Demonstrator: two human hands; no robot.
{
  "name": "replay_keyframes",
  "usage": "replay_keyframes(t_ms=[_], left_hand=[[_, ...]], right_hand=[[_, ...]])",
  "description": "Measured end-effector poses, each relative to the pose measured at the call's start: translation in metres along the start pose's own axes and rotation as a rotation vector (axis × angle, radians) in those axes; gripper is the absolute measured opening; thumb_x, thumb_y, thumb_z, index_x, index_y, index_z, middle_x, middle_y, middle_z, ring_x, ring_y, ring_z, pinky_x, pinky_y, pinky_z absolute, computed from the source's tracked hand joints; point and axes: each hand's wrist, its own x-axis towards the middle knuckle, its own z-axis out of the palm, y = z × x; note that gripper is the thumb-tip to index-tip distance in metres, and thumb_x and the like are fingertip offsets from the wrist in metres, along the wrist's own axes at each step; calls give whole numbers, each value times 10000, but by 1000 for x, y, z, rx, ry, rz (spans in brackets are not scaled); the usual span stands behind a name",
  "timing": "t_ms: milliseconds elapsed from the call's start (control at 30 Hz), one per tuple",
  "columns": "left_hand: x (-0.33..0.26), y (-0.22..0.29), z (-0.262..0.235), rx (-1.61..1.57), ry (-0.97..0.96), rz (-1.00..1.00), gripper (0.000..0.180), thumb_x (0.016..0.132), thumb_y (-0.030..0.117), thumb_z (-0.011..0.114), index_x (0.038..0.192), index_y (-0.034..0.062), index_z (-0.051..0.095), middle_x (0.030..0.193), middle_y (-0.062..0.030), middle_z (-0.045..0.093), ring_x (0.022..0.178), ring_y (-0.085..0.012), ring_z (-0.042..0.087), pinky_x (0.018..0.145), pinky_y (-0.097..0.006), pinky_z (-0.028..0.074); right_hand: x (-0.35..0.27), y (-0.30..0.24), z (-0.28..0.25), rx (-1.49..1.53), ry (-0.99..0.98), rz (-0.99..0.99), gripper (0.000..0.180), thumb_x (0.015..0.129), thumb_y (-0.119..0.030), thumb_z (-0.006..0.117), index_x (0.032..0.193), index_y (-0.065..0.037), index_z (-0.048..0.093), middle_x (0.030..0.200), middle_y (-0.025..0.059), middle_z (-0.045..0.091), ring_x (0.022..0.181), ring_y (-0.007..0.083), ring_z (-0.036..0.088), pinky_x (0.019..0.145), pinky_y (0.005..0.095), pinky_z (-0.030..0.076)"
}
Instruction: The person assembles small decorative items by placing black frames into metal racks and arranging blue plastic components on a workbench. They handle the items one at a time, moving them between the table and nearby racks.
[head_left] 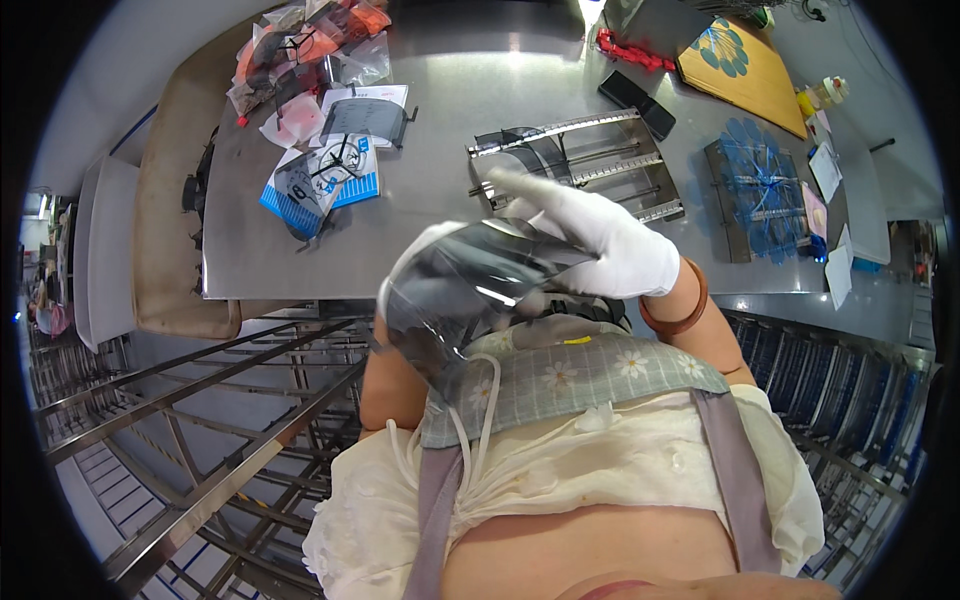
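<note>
A dark, see-through curved sheet (455,285), shaped like a visor lens and glossy with reflections, is held up close to my chest between two white-gloved hands. My left hand (420,243) is at the sheet's left side; only its gloved edge shows, and the sheet hides its fingers. At the right end, my right hand (610,240) closes round the sheet, with a finger stretched along the far side. Motion smears part of the sheet and the fingers. Just beyond the hands, a metal rack with slotted rails (610,165) holds another dark lens (525,150) at its left end.
On the steel table (430,190) lie blue-and-white packets (330,185), bagged red-orange pieces (310,45), a black phone (637,103) and a yellow board (740,70). A second rack with blue translucent pieces (762,190) stands at right. Metal shelving frames (230,450) flank me below.
</note>
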Motion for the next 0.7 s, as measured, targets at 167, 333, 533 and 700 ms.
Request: replay_keyframes(t_ms=[167,333,533,700], left_hand=[[-49,36,-60,-383,64,512,764,825,313,802,1435,-8,474,1380,-158,522,1081,-280,598,934,-406,501],[-105,24,-108,-616,793,745,612,880,253,755,1380,-26,541,1344,-125,650,1204,-254,638,986,-416,521],[-128,-70,-124,-892,1523,324,138,1010,175,555,1076,97,650,995,-11,706,904,-156,688,742,-330,494],[-118,-95,-138,-717,1737,179,209,1010,197,573,1170,64,591,1148,-108,643,1015,-219,640,725,-360,522]], right_hand=[[-26,36,-24,485,537,127,698,1000,-287,574,1594,-35,308,1095,97,616,916,201,699,864,326,552],[-24,99,-18,374,689,645,704,1043,-436,533,1609,-76,317,949,39,628,832,142,642,733,289,526],[-17,124,0,189,474,621,658,1015,-422,565,1561,-96,397,1189,84,651,853,130,661,696,270,545],[-7,115,-18,307,319,707,629,999,-337,551,1548,-83,380,1034,60,647,686,126,655,570,246,524]])
